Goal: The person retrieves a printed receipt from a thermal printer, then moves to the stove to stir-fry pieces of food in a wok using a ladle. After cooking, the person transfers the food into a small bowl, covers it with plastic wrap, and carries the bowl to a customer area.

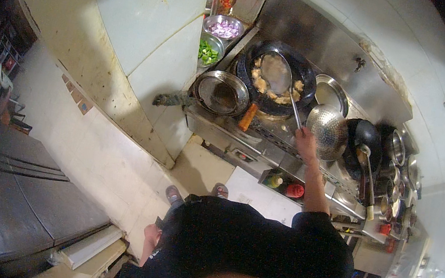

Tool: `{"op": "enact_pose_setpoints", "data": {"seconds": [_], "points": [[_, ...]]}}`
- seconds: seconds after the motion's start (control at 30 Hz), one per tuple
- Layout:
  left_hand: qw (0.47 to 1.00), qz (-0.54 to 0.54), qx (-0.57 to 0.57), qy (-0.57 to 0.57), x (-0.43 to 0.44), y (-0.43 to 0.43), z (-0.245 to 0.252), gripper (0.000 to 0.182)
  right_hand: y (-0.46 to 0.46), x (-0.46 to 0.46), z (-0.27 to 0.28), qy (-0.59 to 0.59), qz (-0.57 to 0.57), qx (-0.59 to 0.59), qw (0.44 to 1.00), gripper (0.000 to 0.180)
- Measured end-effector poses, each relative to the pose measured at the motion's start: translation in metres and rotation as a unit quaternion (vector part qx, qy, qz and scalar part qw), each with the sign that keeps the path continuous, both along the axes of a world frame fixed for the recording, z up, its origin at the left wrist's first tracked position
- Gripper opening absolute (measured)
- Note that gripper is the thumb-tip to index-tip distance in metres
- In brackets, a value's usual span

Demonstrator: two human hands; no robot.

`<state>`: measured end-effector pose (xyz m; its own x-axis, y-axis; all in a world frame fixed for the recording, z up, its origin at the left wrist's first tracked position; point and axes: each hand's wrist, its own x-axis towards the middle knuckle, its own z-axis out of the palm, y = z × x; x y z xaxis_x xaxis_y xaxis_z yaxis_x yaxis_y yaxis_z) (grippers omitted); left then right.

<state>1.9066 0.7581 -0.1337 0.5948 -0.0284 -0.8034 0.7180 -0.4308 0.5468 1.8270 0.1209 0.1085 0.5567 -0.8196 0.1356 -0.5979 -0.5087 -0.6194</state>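
My right hand [306, 144] grips the long metal handle of a wide round skimmer [275, 73]. Its head rests inside a large black wok [306, 72] on the stove, over golden-brown fried pieces [260, 82] in what looks like oil. The wok's wooden handle [248, 117] points towards me. Low beside my body, my left hand [153, 233] is at hip height, away from the stove. A small dark shape shows by its fingers, and I cannot tell whether the hand holds it. Just right of the wok lies a perforated metal strainer [326, 132], close to my right hand.
Left of the wok sits a steel bowl with a mesh strainer [222, 94]. Bowls of chopped onion [224, 29] and cut green vegetable [207, 53] stand behind it. A smaller black wok [360, 145] holds a ladle [368, 176]. Bottles [294, 190] stand below the stove front.
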Motion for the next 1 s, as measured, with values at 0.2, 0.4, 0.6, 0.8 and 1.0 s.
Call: {"op": "enact_pose_setpoints", "data": {"seconds": [0.2, 0.4, 0.6, 0.8, 1.0], "points": [[0.994, 0.083, -0.059, 0.033, 0.007, -0.002, 0.005, 0.018, 0.026, 0.008, 0.007, -0.123, -0.039, 0.269, 0.954, 0.02], [0.951, -0.299, 0.018, -0.077, -0.017, 0.047, -0.102, 0.016, 0.044, 0.002, 0.038, -0.151, -0.018, 0.271, 0.95, 0.019], [0.927, -0.335, 0.078, -0.148, -0.021, 0.06, -0.147, 0.017, 0.029, 0.005, 0.012, -0.154, -0.038, 0.226, 0.961, 0.02], [0.872, -0.393, 0.216, -0.197, 0.003, 0.027, -0.059, 0.02, 0.019, 0.011, -0.003, -0.102, -0.028, 0.145, 0.984, 0.025], [0.888, -0.372, 0.193, -0.188, 0.006, 0.028, -0.068, 0.02, 0.028, 0.015, 0.004, -0.079, -0.061, 0.159, 0.982, 0.031]]}}
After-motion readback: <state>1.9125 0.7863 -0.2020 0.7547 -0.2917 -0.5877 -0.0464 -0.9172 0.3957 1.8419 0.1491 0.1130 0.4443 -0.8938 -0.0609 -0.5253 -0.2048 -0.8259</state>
